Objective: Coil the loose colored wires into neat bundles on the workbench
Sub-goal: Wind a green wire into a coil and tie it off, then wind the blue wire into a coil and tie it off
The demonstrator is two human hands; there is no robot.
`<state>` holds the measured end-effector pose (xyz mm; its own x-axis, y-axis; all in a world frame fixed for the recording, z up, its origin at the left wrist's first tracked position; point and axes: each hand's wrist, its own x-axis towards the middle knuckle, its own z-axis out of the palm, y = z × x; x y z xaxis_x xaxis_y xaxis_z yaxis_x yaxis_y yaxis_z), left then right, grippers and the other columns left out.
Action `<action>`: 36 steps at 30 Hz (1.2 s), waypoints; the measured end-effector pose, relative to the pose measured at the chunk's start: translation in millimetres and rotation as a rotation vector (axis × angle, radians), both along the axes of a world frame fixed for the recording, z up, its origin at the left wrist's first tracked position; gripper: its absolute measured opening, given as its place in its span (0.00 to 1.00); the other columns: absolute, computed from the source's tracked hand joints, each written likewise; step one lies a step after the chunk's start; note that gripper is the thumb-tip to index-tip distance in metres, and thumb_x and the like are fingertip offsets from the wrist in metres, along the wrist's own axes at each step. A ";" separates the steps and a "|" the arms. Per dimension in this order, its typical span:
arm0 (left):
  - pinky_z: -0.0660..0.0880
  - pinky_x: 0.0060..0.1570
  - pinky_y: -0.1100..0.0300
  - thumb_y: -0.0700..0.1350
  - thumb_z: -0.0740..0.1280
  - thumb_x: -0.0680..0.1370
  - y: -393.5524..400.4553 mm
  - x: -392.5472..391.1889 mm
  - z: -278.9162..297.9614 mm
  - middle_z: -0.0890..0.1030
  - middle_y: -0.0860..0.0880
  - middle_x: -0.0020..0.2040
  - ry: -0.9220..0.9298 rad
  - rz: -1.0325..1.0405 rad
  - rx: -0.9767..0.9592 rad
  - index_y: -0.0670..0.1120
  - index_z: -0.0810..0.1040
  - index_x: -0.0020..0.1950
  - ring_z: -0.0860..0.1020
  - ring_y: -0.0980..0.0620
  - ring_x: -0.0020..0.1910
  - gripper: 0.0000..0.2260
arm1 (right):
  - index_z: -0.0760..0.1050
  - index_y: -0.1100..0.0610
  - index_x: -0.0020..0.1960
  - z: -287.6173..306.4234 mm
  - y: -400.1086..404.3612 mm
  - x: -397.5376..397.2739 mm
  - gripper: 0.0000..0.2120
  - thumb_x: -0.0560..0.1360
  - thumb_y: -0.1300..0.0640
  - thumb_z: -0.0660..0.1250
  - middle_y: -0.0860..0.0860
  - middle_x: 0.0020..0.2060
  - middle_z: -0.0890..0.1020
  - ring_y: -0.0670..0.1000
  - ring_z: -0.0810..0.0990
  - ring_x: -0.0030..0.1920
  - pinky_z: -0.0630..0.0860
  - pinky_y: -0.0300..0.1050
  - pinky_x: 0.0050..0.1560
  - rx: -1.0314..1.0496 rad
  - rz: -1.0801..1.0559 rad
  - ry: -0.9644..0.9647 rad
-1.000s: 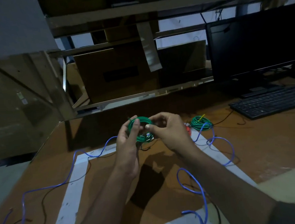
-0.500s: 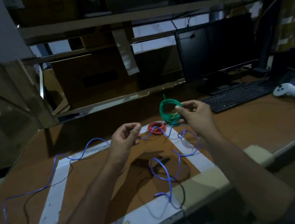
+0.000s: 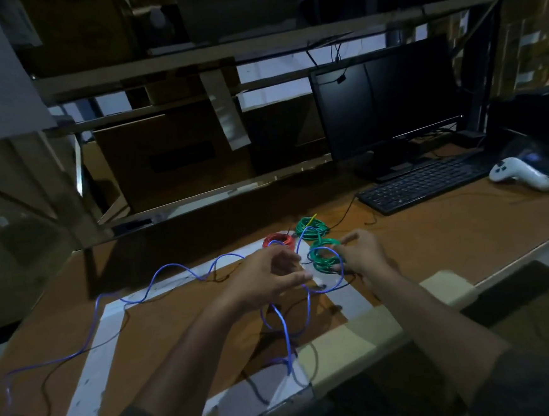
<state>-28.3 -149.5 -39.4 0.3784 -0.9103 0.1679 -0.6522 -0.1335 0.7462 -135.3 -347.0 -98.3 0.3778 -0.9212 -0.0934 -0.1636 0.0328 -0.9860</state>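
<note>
My right hand (image 3: 362, 253) holds a coiled green wire bundle (image 3: 324, 259) low over the brown workbench (image 3: 433, 241), just right of centre. My left hand (image 3: 271, 273) hovers beside it with fingers apart, holding nothing. Behind them lie a second green coil (image 3: 311, 228) and a red coil (image 3: 279, 240), both flat on the bench. A long loose blue wire (image 3: 173, 271) snakes from the far left across the white tape rectangle (image 3: 92, 370) and loops under my hands.
A black keyboard (image 3: 425, 182) and dark monitor (image 3: 387, 110) stand at the back right, with a white game controller (image 3: 520, 172) beside them. A thin black wire (image 3: 45, 400) trails at the left. Cardboard boxes (image 3: 170, 157) fill the shelf behind the bench.
My right hand carried the green coil from the centre to the right and lowered it near the other coils. My left hand let go of it and opened.
</note>
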 end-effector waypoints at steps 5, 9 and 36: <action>0.78 0.43 0.62 0.52 0.78 0.75 26.5 24.3 -11.6 0.86 0.50 0.42 -0.007 0.157 -0.095 0.50 0.84 0.52 0.82 0.60 0.40 0.11 | 0.73 0.57 0.46 -0.4 31.9 40.9 0.09 0.75 0.62 0.75 0.59 0.44 0.83 0.59 0.87 0.35 0.85 0.61 0.40 -0.002 0.127 0.003; 0.80 0.46 0.53 0.51 0.76 0.76 51.0 34.0 -19.8 0.87 0.46 0.44 0.027 0.190 -0.070 0.48 0.84 0.52 0.84 0.53 0.44 0.09 | 0.74 0.58 0.41 -1.8 62.9 63.3 0.09 0.75 0.64 0.74 0.63 0.45 0.84 0.63 0.87 0.40 0.85 0.62 0.43 0.020 0.275 -0.017; 0.78 0.46 0.58 0.44 0.69 0.82 116.0 9.5 -10.0 0.87 0.43 0.46 0.200 0.312 -0.245 0.43 0.82 0.56 0.84 0.53 0.44 0.06 | 0.81 0.51 0.43 42.4 169.5 -43.1 0.12 0.80 0.45 0.67 0.54 0.40 0.84 0.53 0.81 0.38 0.76 0.46 0.38 -0.400 0.601 -0.029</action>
<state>-18.8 -33.5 -49.4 0.6760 -0.6896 0.2597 -0.4482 -0.1050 0.8878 -178.5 -177.6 -55.9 0.8269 -0.5151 0.2255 -0.0133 -0.4188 -0.9080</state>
